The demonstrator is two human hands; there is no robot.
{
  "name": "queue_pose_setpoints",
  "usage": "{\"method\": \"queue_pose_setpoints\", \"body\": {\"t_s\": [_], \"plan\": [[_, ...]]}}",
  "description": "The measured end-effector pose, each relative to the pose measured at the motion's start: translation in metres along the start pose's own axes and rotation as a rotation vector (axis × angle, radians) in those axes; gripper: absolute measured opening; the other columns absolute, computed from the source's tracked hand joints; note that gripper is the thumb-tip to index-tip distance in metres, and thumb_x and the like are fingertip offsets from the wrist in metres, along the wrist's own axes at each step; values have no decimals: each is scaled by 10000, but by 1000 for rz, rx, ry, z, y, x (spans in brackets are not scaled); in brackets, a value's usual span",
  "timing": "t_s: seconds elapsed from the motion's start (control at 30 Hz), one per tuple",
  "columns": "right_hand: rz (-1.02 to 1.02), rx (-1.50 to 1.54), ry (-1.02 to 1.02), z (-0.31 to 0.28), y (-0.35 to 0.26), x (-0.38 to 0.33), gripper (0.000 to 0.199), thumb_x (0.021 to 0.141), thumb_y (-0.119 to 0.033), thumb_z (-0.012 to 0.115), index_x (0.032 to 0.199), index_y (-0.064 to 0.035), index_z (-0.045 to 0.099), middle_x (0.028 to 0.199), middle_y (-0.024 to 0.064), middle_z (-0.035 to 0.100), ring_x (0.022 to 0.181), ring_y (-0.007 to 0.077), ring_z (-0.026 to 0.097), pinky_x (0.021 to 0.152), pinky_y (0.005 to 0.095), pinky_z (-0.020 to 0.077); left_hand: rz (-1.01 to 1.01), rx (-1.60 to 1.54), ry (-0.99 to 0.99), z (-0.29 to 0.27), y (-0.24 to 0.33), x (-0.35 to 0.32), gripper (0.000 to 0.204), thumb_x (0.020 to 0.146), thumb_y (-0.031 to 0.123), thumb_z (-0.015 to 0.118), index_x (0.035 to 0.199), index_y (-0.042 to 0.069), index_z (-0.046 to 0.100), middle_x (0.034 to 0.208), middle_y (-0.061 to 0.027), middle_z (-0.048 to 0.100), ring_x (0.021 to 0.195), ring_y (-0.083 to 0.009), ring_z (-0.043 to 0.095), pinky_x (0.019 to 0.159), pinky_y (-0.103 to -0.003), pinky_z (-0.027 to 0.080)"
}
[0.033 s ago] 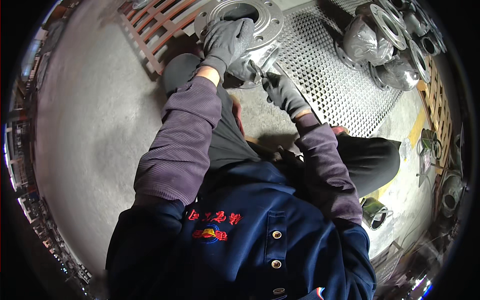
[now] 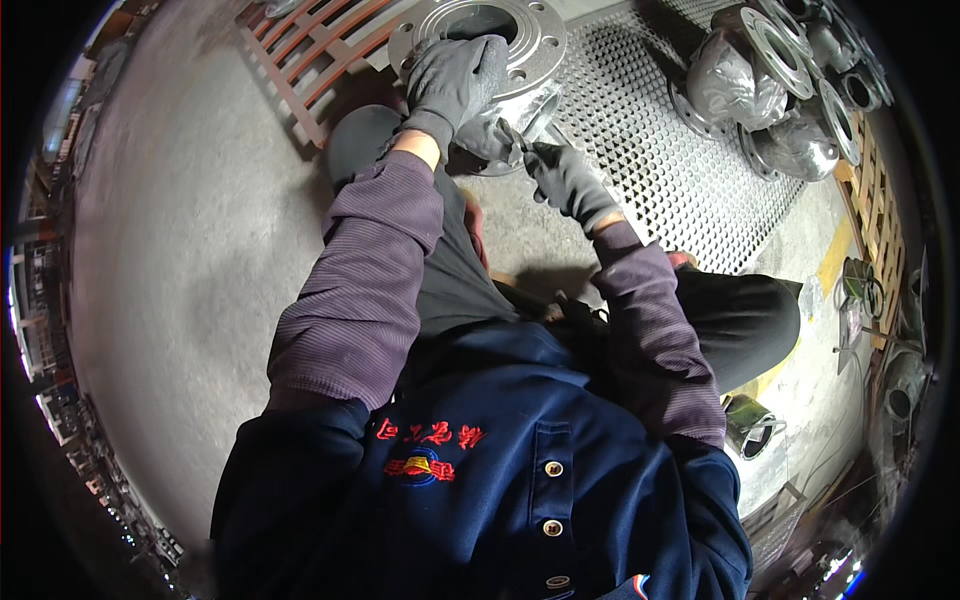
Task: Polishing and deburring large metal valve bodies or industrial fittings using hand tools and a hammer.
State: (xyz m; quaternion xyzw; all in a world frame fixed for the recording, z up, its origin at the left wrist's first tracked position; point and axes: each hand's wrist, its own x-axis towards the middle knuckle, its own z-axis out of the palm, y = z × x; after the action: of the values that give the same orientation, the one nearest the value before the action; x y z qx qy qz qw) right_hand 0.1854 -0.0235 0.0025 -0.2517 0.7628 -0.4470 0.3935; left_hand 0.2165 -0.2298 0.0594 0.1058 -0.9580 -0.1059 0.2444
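My left hand (image 2: 455,80) grips the flanged valve body (image 2: 500,60) on the perforated floor grating (image 2: 660,150); right hand (image 2: 565,180) pinches a small tool at its neck. Probably heavy, rigid cast metal; best held by the flange rim.

A grey metal flanged valve body (image 2: 500,60) stands flange-up on the concrete floor beside perforated grating.

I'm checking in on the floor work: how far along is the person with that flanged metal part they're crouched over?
Done: the flanged casting stands on the floor with its bolt-hole face up. In hand: the gloved left hand lies over its rim, and the gloved right hand holds a small tool to its side. Left: a pile of similar flanged castings waits beyond the perforated grating; whether they are finished cannot be told.
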Motion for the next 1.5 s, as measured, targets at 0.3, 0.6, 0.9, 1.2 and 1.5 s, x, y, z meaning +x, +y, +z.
{"method": "queue_pose_setpoints", "body": {"t_s": [0.3,0.6,0.9,1.2,1.5], "plan": [[4,-142,94,15,-1,2,313,928,-305,517,1028,-17,590,653,106,602,483,175,565,474,344,446,-37,26,22,-3,6,-2,413,936,428,372,1030,158,670,968,-114,673,927,-346,606,850,-455,433],[69,82,124,26,21,-2,356,940,-370,489,1044,-52,610,567,57,564,444,135,519,441,308,433,17,-25,88,-4,11,-2,356,926,385,433,1055,150,668,974,-116,676,907,-336,616,834,-435,453],[-71,-97,103,23,7,4,396,920,-409,519,990,-33,622,671,124,630,525,222,612,501,362,470,0,26,133,0,-1,-1,401,916,415,416,910,109,675,871,-127,674,840,-361,610,781,-472,435],[36,75,112,40,50,15,397,931,-458,501,1078,-96,569,666,28,570,439,108,498,372,274,368,32,-11,134,-3,6,-4,402,934,418,395,972,133,677,869,-114,677,855,-340,609,832,-458,412],[144,273,50,45,7,1,346,942,-383,492,1107,-93,585,556,32,541,417,121,501,386,275,399,16,11,81,-8,7,-3,381,945,394,386,1013,163,681,901,-91,685,864,-305,623,839,-442,417]]}}
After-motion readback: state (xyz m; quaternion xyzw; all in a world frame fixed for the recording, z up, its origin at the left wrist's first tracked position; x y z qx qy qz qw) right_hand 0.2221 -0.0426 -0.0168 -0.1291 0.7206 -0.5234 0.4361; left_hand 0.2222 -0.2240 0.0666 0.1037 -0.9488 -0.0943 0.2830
